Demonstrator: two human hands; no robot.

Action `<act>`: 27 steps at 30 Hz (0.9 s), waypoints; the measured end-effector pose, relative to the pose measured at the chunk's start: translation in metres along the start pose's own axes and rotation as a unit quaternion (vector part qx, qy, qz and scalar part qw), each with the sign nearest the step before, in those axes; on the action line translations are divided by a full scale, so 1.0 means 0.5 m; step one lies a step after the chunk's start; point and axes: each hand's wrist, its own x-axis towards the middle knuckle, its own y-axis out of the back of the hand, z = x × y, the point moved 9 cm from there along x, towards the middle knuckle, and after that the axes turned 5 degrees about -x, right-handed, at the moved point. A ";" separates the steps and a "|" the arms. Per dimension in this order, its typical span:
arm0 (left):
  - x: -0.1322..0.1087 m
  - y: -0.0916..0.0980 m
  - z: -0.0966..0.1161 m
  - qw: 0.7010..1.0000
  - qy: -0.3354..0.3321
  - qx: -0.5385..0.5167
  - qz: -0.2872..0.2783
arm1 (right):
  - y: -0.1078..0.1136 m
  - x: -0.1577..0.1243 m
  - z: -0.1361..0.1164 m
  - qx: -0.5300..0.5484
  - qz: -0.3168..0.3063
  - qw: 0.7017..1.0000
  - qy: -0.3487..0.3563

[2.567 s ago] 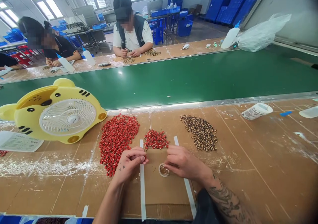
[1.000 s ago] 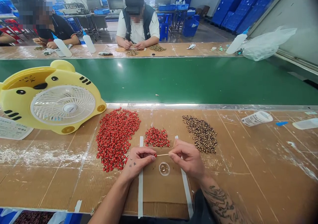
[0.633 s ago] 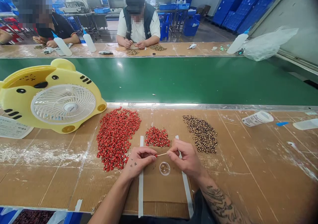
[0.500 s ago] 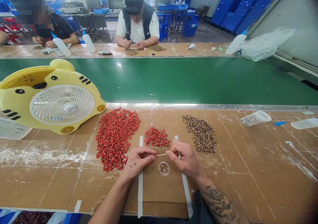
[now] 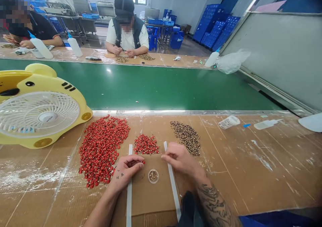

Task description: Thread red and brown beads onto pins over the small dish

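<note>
My left hand (image 5: 128, 170) pinches a small glossy red piece (image 5: 143, 162) between thumb and fingertips. Across the cardboard mat (image 5: 153, 200), my right hand (image 5: 177, 158) is closed in a pinch at the mat's right tape strip. The thin wooden stick in its fingers barely shows now. Between and slightly below the hands stands a small clear round cup (image 5: 153, 176) with a little clear material in it. Just beyond the mat lies a small heap of red pieces (image 5: 146, 144). A larger heap of the same red pieces (image 5: 103, 149) spreads beside my left hand.
Dark-and-tan beads (image 5: 186, 136) are heaped beyond my right hand. At left stands a yellow animal-faced fan (image 5: 47, 116). A white bottle (image 5: 229, 122) and a clear squeeze bottle (image 5: 266, 124) lie at right. Past the green belt (image 5: 161, 86), two people work at another table.
My hands have moved apart, and the stick no longer spans between them to the red piece. The head view has turned right, shifting the scene leftward.
</note>
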 end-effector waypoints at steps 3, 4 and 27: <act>0.000 -0.005 0.004 1.000 0.002 -0.002 -0.006 | 0.071 -0.017 0.085 -0.103 0.044 0.989 -0.092; 0.000 -0.007 0.006 1.000 0.004 -0.003 -0.008 | 0.085 -0.023 0.107 -0.129 0.041 0.985 -0.108; -0.001 -0.016 0.007 0.997 -0.002 -0.078 -0.028 | 0.068 -0.036 0.149 -0.087 0.086 0.981 -0.153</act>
